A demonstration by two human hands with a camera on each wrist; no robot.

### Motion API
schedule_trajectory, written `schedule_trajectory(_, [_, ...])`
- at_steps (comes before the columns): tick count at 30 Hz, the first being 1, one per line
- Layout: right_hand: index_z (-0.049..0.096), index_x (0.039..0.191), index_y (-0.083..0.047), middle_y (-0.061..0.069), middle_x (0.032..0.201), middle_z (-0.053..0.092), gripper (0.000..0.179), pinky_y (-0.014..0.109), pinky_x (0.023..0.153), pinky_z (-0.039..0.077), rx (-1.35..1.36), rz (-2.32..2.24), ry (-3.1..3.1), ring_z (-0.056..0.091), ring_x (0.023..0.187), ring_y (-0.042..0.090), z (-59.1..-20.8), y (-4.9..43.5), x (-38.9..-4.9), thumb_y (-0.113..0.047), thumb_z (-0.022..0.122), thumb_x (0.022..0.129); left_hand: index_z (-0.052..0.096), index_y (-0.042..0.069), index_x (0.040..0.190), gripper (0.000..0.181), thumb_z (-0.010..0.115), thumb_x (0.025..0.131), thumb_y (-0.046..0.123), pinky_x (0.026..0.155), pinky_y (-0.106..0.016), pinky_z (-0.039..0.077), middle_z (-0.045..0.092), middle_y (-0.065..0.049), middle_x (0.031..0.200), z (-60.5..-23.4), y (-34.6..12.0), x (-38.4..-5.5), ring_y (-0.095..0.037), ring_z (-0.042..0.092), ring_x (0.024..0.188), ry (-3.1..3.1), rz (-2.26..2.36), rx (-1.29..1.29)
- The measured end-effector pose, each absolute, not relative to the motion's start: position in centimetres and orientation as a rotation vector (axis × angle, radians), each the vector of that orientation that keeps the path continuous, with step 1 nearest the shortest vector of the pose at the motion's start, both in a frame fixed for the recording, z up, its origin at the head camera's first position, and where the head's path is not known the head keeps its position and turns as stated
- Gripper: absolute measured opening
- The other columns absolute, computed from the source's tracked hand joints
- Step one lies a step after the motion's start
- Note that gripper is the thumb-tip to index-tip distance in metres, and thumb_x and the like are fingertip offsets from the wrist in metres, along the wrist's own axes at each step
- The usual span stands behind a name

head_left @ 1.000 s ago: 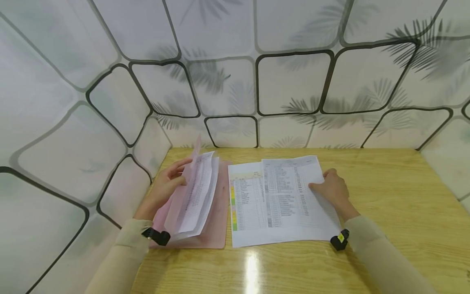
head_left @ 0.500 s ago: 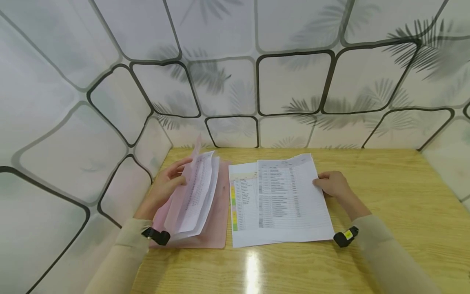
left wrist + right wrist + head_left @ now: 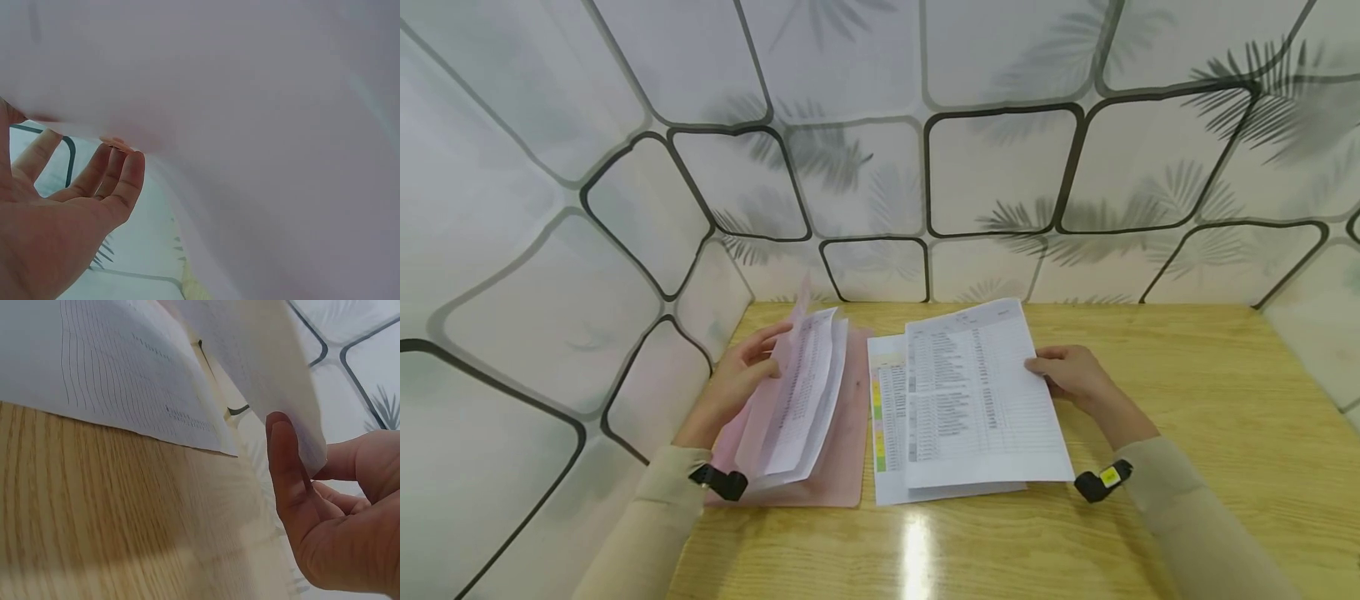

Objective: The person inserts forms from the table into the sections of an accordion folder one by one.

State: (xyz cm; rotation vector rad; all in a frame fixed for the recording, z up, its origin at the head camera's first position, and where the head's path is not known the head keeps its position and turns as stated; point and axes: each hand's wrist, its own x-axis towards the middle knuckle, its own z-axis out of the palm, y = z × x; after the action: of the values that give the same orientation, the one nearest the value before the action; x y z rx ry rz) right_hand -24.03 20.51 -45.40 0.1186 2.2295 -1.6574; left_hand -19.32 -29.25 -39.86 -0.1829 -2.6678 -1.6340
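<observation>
My left hand point(image 3: 741, 379) holds up the pink translucent cover point(image 3: 250, 125) of a folder point(image 3: 842, 467) by its edge, thumb on one side and fingers on the other. Several printed sheets point(image 3: 801, 400) stand fanned out inside the folder. With thumb and fingers, my right hand point(image 3: 1075, 375) pinches the right edge of a printed sheet point(image 3: 977, 400), which the right wrist view shows raised from the table. Beneath it lies another sheet point(image 3: 887, 433), printed with a table and yellow, green and pink cells along its left side; the raised sheet hides most of it.
The wooden table point(image 3: 1210, 417) runs up to a patterned wall point(image 3: 1000, 175) at the back, and another wall point(image 3: 550, 317) closes it off at the left. Each wrist wears a small black camera point(image 3: 1101, 482).
My right hand has taken hold of the upper sheet's edge and lifted it, shifting it left over the sheet below. My left hand and the folder stay in place.
</observation>
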Motion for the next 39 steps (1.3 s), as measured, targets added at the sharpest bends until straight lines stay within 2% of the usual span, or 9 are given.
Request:
schedule_trajectory(4, [0.038,0.152,0.019,0.015,0.115,0.073,0.065,0.027,0.073,0.06,0.102,-1.675,2.209,0.071,0.082,0.005,-45.2,19.8,-24.0,-0.018,0.062,0.104,0.054,0.011,0.154,0.062,0.056,0.092,-0.001,0.092,-0.021,0.047,0.056,-0.027,0.151,-39.7,-29.2,-19.2,-0.041,0.057,0.135,-2.644,-1.663,-0.204])
schedule_trajectory(11, [0.042,0.149,0.019,0.013,0.109,0.074,0.061,0.026,0.072,0.06,0.055,-1.691,2.212,0.071,0.081,0.006,-45.3,18.2,-24.3,-0.016,0.062,0.104,0.056,0.006,0.15,0.062,0.055,0.089,-0.006,0.088,-0.021,0.049,0.059,-0.03,0.146,-40.0,-29.4,-19.4,-0.043,0.06,0.126,-2.59,-1.685,-0.241])
schedule_trajectory(16, [0.042,0.149,0.019,0.027,0.126,0.069,0.061,0.026,0.073,0.06,0.041,-1.688,2.209,0.071,0.082,0.006,-45.5,17.0,-24.5,-0.017,0.062,0.104,0.058,0.005,0.149,0.063,0.056,0.087,-0.008,0.086,-0.021,0.05,0.06,-0.029,0.145,-40.0,-29.5,-19.4,-0.042,0.061,0.123,-2.579,-1.675,-0.247])
schedule_trajectory(21, [0.042,0.15,0.019,0.033,0.132,0.065,0.06,0.026,0.074,0.06,0.012,-1.705,2.193,0.071,0.084,0.007,-45.5,15.8,-24.6,-0.017,0.061,0.104,0.057,0.005,0.149,0.063,0.056,0.087,-0.007,0.086,-0.02,0.05,0.059,-0.029,0.147,-39.9,-29.5,-19.5,-0.044,0.06,0.127,-2.584,-1.67,-0.244])
schedule_trajectory(27, [0.047,0.148,0.016,0.029,0.13,0.067,0.057,0.026,0.072,0.06,0.013,-1.707,2.188,0.07,0.083,0.008,-45.5,14.5,-24.9,-0.016,0.062,0.104,0.057,0.005,0.15,0.062,0.056,0.088,-0.006,0.088,-0.02,0.049,0.056,-0.027,0.151,-40.0,-29.5,-19.5,-0.045,0.059,0.13,-2.594,-1.671,-0.244])
schedule_trajectory(34, [0.053,0.142,0.016,0.022,0.117,0.072,0.051,0.026,0.069,0.059,0.01,-1.724,2.181,0.069,0.08,0.008,-45.3,12.7,-24.9,-0.012,0.064,0.101,0.057,0.006,0.15,0.063,0.057,0.088,-0.007,0.087,-0.02,0.049,0.057,-0.028,0.15,-40.1,-29.6,-19.5,-0.044,0.059,0.129,-2.594,-1.672,-0.243])
schedule_trajectory(39, [0.054,0.143,0.014,0.026,0.126,0.069,0.052,0.025,0.069,0.059,0.031,-1.679,2.22,0.068,0.081,0.009,-45.1,11.8,-25.0,-0.015,0.065,0.101,0.056,0.005,0.15,0.063,0.056,0.088,-0.008,0.087,-0.02,0.049,0.058,-0.03,0.147,-40.1,-29.5,-19.5,-0.044,0.06,0.127,-2.592,-1.679,-0.252])
